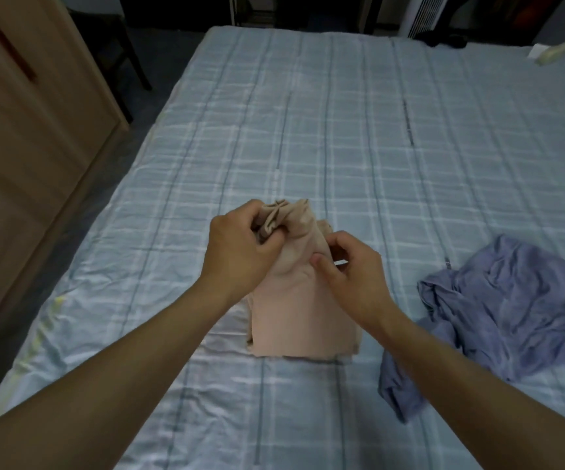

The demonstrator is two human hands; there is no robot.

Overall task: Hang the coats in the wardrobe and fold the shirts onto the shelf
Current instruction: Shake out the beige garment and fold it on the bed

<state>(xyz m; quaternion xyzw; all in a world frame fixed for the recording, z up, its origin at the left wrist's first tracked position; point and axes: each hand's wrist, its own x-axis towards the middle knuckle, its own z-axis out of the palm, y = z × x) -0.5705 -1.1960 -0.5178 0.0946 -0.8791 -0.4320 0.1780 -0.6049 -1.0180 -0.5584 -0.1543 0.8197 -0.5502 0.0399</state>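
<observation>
— Could any writing be read?
— Only a small dark mark on the edge of the blue shirt (pixel 511 300), and it was too blurred to tell.
— And the pink shirt (pixel 294 320)?
— It lay half folded on the bed (pixel 308 130). The left hand (pixel 240 252), at its eleven o'clock, gripped the bunched top. The right hand (pixel 352 279), at its one o'clock, pinched a fold. The blue shirt lay crumpled at three o'clock, apart.

place: home bedroom | bed (pixel 342 130) with pale blue checked quilt fills the middle | wooden wardrobe (pixel 20 147) along the left | dark chair (pixel 118 45) far left | white slatted appliance (pixel 423 15) far right | crumpled blue garment (pixel 511 300) on the bed, near right
</observation>
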